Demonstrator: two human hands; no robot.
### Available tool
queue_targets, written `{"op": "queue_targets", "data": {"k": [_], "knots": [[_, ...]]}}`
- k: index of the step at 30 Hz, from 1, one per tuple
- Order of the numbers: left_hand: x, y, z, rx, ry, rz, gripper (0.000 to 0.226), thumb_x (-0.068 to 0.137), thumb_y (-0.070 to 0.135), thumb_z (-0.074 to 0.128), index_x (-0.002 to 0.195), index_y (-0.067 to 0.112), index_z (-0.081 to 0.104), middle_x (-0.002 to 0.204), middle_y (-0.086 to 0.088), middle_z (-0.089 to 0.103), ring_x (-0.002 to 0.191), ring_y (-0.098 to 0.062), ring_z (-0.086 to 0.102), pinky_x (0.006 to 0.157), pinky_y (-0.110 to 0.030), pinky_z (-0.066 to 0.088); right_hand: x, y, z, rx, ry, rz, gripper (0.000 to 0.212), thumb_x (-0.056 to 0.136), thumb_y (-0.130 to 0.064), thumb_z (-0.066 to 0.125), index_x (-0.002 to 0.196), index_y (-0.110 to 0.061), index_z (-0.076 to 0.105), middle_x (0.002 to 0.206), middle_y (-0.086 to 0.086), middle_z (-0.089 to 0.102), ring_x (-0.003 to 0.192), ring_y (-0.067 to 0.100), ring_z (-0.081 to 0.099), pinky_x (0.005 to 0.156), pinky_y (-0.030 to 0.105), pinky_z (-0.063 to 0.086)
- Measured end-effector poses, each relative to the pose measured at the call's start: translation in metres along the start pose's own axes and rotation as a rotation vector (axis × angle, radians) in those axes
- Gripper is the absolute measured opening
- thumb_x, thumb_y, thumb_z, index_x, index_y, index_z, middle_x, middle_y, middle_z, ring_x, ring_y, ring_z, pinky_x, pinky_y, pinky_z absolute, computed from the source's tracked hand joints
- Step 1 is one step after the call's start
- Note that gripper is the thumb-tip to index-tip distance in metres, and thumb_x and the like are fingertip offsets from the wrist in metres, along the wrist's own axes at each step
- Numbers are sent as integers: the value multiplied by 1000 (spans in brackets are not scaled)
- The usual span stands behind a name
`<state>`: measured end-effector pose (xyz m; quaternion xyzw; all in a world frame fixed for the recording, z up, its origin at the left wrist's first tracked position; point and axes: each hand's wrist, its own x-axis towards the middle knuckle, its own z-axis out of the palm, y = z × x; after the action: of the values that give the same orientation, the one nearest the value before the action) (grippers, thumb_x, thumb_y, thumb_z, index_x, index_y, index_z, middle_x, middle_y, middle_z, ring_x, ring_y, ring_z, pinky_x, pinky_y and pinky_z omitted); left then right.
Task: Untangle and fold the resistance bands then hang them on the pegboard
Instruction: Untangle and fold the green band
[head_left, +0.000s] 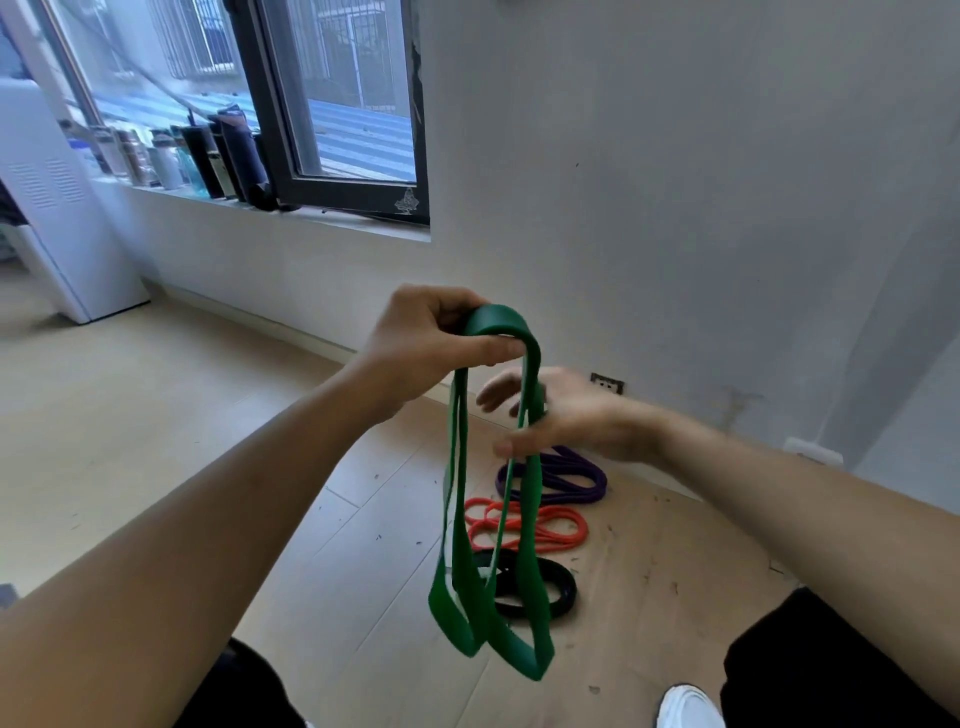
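where bands (550, 525) lie on pale floor (156, 415), white wall (675, 182)

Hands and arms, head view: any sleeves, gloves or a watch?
The left forearm and right forearm are bare to the frame's edge: no sleeves, gloves, watch or bracelet. The left hand shows no ring; the right hand is motion-blurred, so rings there cannot be judged.

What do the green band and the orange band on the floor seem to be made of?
Green band: probably latex or rubber, matte; a flat wide strip that droops in limp loops from the left hand. Orange band: likely the same rubber, narrower; it lies in soft coils on the floor. Looks alone cannot confirm either.
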<state>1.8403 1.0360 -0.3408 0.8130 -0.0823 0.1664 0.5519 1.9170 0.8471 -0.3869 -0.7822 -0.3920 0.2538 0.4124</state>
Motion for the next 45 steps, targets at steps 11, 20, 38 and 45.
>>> {"op": "queue_targets", "data": {"k": [11, 20, 38, 45], "knots": [[5, 15, -20, -298, 271, -8, 26, 78, 11, 83, 101, 3, 74, 81, -5, 72, 71, -19, 69, 77, -33, 60, 40, -2, 55, 190, 118, -58, 61, 80, -25, 85, 135, -21, 60, 124, 1, 67, 114, 11, 64, 99, 30, 54], [9, 21, -30, -467, 397, 23, 30, 80, 13, 83, 106, 1, 73, 85, -8, 70, 74, -21, 68, 78, -33, 59, 55, -34, 74, 334, 177, -79, 46, 82, -18, 84, 125, -14, 66, 110, 0, 76, 104, 12, 72, 94, 26, 57], [-9, -42, -108, -581, 356, -272, 27, 92, 29, 67, 102, 5, 65, 88, -5, 61, 84, -23, 73, 78, -34, 60, 34, -17, 36, -142, 272, -298, 96, 76, -11, 88, 153, -33, 35, 111, 6, 65, 103, 17, 68, 92, 27, 59], [-4, -51, -97, -579, 315, -276, 28, 85, 23, 71, 105, 4, 63, 94, -8, 63, 98, -30, 73, 88, -41, 61, 48, 5, 0, -275, 265, -123, 57, 76, -14, 88, 128, -12, 65, 106, 2, 71, 96, 17, 71, 90, 35, 60]]}}
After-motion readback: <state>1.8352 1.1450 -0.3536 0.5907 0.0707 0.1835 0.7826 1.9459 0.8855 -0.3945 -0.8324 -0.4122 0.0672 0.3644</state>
